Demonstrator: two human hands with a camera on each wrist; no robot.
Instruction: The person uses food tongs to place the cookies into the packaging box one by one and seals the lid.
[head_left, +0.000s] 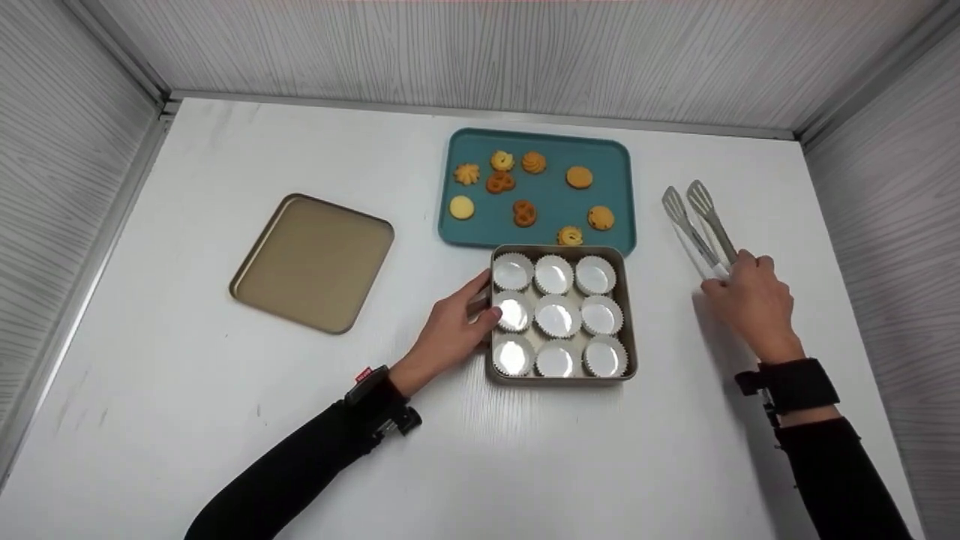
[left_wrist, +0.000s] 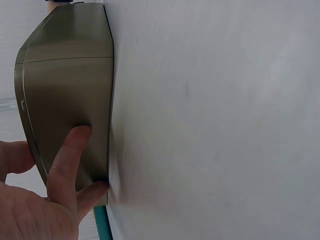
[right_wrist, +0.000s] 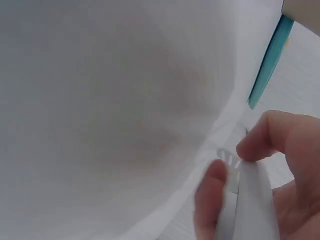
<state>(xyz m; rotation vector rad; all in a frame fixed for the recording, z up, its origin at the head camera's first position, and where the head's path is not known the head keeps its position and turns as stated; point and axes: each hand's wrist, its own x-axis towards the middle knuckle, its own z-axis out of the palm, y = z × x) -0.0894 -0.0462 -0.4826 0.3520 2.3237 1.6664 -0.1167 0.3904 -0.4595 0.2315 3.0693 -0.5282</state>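
My left hand point(head_left: 450, 330) holds a gold square cookie tin point(head_left: 564, 381) by its left wall. The thumb reaches over the rim, and in the left wrist view the fingers point(left_wrist: 65, 165) press the outer side. White fluted paper cups point(head_left: 557, 316) sit inside the tin in three rows. At the right, my right hand point(head_left: 752, 304) grips a pair of tongs point(head_left: 721, 236) by the handles, fingers on one side and thumb on the other. Their two slotted heads point away from me and stand a little apart. In the right wrist view the tongs point(right_wrist: 255, 200) appear blurred.
A teal tray point(head_left: 546, 206) with several cookies and pretzels lies behind the tin, whose far edge overlaps the tray's front edge in the head view. The flat gold lid point(head_left: 313, 262) rests on the white table point(head_left: 225, 420) at left. Grey panels point(head_left: 480, 56) enclose the table.
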